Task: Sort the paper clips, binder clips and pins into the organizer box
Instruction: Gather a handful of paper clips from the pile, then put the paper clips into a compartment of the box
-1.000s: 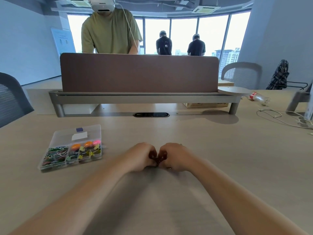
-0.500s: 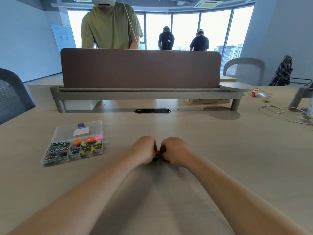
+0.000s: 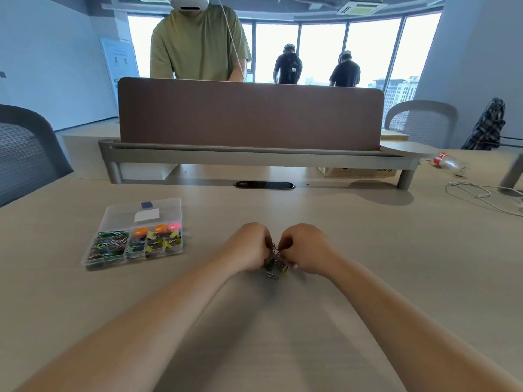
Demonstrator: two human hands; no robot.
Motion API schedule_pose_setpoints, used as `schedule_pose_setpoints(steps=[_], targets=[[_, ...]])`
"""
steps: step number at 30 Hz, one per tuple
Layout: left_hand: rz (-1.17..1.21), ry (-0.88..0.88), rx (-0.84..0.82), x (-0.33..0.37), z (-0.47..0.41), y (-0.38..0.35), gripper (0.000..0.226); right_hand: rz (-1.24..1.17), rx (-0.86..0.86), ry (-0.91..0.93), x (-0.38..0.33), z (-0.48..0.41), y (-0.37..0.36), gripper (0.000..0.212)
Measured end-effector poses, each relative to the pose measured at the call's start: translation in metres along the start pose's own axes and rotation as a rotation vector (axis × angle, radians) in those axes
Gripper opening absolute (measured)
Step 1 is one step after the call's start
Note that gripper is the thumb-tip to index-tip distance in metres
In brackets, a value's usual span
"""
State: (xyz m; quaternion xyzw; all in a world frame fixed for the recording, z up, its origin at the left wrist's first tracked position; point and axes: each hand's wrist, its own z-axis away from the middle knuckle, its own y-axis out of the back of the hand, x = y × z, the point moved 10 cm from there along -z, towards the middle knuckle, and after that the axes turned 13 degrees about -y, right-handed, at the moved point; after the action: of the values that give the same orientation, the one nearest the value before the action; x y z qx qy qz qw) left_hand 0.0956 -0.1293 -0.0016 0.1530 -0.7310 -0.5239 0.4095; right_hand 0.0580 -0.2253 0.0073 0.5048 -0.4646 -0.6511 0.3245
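Observation:
A small tangled bunch of clips (image 3: 276,261) hangs between my two hands just above the table, with a loose clip or two under it. My left hand (image 3: 249,246) and my right hand (image 3: 307,247) are both closed on the bunch, knuckles up, nearly touching. The clear plastic organizer box (image 3: 113,219) lies to the left, lid closed as far as I can tell. Its front compartments hold coloured paper clips on the left, yellow binder clips and orange and pink round-headed pins on the right. What lies inside my fists is hidden.
A brown desk divider (image 3: 250,114) on a grey rail crosses the table behind my hands. A plastic bottle (image 3: 450,162) and a white cable (image 3: 478,193) lie at the far right. A person in a green shirt (image 3: 198,43) stands behind the divider. A grey chair (image 3: 25,148) is at left.
My hands have parted slightly and lifted, and the bunch of clips between them now shows. The view has tilted a little.

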Motion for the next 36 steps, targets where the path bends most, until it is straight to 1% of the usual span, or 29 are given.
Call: schedule_pose_setpoints(steps=[3, 6, 9, 15, 20, 23, 29, 36], targets=[[0.077, -0.014, 0.024, -0.001, 0.001, 0.007, 0.015, -0.018, 0.014, 0.000, -0.001, -0.001, 0.007, 0.014], [0.135, -0.021, 0.035, -0.004, 0.005, 0.013, 0.007, -0.062, 0.007, -0.019, 0.000, -0.004, 0.010, 0.013], [0.185, -0.024, 0.062, -0.012, 0.010, 0.021, 0.006, -0.046, 0.006, -0.019, -0.003, -0.004, 0.009, 0.007], [0.208, -0.014, 0.133, -0.032, 0.027, 0.052, 0.009, -0.101, 0.002, 0.034, -0.035, -0.002, 0.016, 0.006], [0.190, 0.022, 0.209, -0.066, 0.048, 0.090, 0.008, -0.145, -0.023, 0.111, -0.090, -0.006, 0.016, 0.006], [0.189, 0.074, 0.256, -0.098, 0.064, 0.114, 0.009, -0.161, -0.039, 0.173, -0.132, -0.013, 0.006, 0.006], [0.093, 0.177, 0.331, -0.168, 0.100, 0.165, 0.005, -0.177, -0.074, 0.301, -0.223, -0.027, -0.025, 0.004], [0.045, 0.279, 0.315, -0.239, 0.120, 0.191, 0.008, -0.232, -0.110, 0.371, -0.302, -0.048, -0.065, 0.005]])
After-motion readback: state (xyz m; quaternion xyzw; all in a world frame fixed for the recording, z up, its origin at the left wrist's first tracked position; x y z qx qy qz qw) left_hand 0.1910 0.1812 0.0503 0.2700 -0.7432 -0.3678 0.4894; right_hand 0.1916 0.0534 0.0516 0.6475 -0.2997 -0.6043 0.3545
